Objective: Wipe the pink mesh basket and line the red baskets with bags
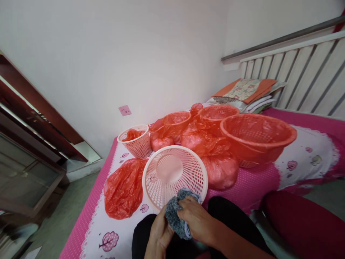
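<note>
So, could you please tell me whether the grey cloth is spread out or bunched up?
Bunched up: the grey cloth forms a thick, rumpled wad between the left hand and the right hand.

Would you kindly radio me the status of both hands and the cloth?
Right hand gripping grey cloth; left hand against it. Cloth bunched. Large pale basket close ahead, red bag to its left.

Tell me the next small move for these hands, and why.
Probably press the grey-blue cloth to the unlined pink basket and wipe: the left hand and right hand hold it close by, and the basket's inside lies uncovered.
</note>
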Demonstrator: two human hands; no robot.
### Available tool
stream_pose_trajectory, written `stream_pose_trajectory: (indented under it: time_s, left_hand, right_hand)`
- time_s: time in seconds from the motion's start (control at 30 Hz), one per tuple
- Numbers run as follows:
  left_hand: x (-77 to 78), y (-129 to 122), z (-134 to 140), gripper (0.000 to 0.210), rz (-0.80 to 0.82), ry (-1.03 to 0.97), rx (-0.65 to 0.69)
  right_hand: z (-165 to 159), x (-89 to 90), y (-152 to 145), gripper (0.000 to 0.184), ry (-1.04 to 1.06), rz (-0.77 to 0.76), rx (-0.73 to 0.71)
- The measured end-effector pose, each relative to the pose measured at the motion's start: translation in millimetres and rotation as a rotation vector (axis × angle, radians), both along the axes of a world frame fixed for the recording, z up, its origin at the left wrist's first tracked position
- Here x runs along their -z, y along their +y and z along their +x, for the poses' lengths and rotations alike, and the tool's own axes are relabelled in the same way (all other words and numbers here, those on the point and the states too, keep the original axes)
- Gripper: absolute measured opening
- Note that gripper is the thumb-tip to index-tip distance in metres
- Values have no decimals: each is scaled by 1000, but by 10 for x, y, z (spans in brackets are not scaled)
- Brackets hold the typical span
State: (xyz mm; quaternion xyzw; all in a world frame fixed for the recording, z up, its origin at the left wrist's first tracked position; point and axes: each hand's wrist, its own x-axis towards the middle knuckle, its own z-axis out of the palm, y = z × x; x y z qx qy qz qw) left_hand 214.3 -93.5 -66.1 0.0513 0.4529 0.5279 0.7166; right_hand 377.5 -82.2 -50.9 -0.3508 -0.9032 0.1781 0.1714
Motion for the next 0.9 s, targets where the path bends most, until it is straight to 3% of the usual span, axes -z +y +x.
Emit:
stream_pose_trajectory:
  time_s: [0.17, 0.37, 0.57, 0.9]
  left_hand:
    - [-93, 98, -59, 14, 10, -40, -19]
    - [-57, 155, 29, 17, 23, -143, -61]
    - [59, 157, 64, 25, 63, -243, 57]
    - [32, 305, 42, 15, -17, -163, 35]
  right_hand:
    - [-74, 84, 1, 33, 18, 153, 53]
    - [-171, 250, 116, 17, 60, 327, 62]
    - [-148, 329, 139, 13, 91, 364, 76]
    - [-94, 479, 164, 18, 211, 348, 60]
